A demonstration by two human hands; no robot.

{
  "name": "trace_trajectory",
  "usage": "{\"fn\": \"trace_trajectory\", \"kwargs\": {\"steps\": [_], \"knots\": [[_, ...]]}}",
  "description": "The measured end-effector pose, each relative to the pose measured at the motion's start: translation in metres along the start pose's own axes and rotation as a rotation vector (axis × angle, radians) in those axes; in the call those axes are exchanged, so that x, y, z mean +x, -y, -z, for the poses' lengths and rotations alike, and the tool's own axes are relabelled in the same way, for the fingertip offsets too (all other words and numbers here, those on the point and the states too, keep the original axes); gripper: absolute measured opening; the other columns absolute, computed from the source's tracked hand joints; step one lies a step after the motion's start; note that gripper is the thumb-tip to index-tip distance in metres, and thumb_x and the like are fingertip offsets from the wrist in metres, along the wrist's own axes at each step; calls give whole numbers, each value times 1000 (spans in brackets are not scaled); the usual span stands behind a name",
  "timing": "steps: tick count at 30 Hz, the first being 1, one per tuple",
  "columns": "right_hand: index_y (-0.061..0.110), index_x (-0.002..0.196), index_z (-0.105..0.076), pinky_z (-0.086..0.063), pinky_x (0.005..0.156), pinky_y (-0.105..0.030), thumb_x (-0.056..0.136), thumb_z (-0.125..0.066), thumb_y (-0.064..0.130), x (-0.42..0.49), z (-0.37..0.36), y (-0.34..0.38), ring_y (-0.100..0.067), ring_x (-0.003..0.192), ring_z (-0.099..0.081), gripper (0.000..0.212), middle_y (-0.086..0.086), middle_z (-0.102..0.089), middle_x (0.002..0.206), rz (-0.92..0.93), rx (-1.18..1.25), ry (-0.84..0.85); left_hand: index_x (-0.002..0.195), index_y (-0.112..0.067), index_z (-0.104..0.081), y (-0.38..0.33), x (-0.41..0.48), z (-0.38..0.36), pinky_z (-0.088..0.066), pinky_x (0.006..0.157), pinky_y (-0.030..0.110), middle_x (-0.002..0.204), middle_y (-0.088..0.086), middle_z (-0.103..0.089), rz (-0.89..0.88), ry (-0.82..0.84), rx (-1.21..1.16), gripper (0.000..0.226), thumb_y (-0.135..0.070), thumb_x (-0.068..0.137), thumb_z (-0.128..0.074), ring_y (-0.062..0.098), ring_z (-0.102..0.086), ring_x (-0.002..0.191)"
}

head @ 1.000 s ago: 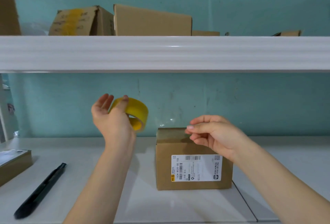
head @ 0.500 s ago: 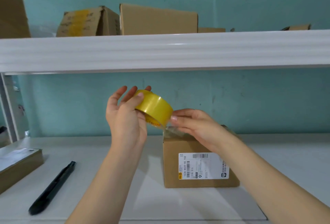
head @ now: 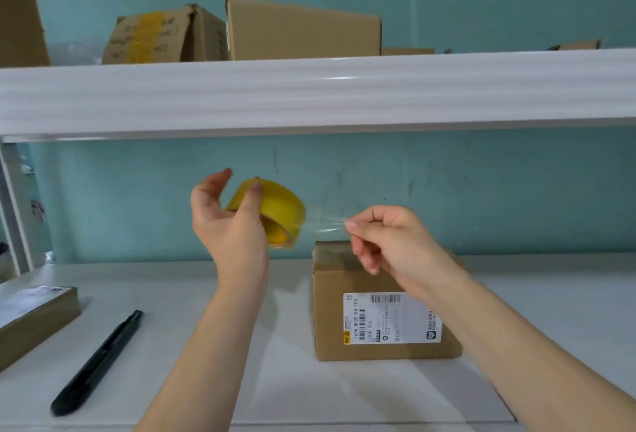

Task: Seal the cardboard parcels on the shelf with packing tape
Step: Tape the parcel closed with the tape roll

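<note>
Parcel (head: 378, 328): small labelled cardboard box standing on the lower shelf (head: 309, 393), right of centre. Flaps are down and the contents hidden; a shiny band shows along its top front edge.
Knife (head: 99, 359): black, lying loose on the shelf well left of the parcel, and nobody's touching it.
Flat packet (head: 34, 314): at the far left edge, lying flat, apart from the knife.
Left hand (head: 227, 228): up in the air, gripping the yellow tape roll (head: 280, 213) with the thumb on its face and fingers behind. It's above and left of the parcel.
Right hand (head: 392, 242): pinching the strip's free end between thumb and forefinger, right over the parcel's top.
Strip (head: 323, 221): clear, stretched side to side from roll to pinch, not touching cardboard.
Key relation: the parcel sits straight below the pinch and the strip runs along its width. The right hand is nearer, so I'd say it goes down first.
Upper shelf (head: 309, 94): brown boxes (head: 303, 32) along the back; can't tell what's inside them.
</note>
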State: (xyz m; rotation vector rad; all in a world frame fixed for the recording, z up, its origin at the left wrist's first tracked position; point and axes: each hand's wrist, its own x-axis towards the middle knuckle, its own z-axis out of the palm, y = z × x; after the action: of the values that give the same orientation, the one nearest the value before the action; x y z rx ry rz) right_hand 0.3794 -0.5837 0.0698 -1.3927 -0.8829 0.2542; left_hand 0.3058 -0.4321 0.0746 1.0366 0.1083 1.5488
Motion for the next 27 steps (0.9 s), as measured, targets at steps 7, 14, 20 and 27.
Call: {"fn": "trace_trajectory", "kwargs": {"steps": [7, 14, 20, 27], "knots": [[3, 69, -53, -25, 34, -15, 88, -55, -2, -4, 38, 12, -11, 30, -36, 19, -3, -48, 44, -89, 41, -11, 107, -30, -46, 16, -11, -7, -40, 84, 4, 128, -2, -50, -126, 72, 151, 56, 3, 71, -73, -17, -52, 103], [0, 69, -54, -22, 31, -13, 86, -54, -4, -11, 88, 17, -9, 26, -32, 18, -2, -44, 41, -125, -14, -96, 116, -31, -43, 39, 17, -4, -30, 111, 33, 142, 10, -34, 165, -207, 103, 59, -19, 70, -79, 15, -33, 136], [1, 73, -55, -16, 31, -9, 81, -54, -3, 0, 136, 16, -5, 27, -27, 10, 3, -41, 39, -242, -22, -182, 119, -23, -48, 48, 3, -2, -31, 72, -9, 122, -13, -50, -59, -29, 351, 51, -5, 77, -71, -22, -50, 102], [1, 72, -54, -14, 29, -8, 86, -48, -3, 15, 165, 8, -4, 26, -24, 15, 2, -37, 41, -375, -45, -117, 128, -26, -46, 49, -6, 1, -34, 103, 17, 143, -3, -40, 16, -145, 419, 72, -12, 66, -80, 11, -39, 130]]}}
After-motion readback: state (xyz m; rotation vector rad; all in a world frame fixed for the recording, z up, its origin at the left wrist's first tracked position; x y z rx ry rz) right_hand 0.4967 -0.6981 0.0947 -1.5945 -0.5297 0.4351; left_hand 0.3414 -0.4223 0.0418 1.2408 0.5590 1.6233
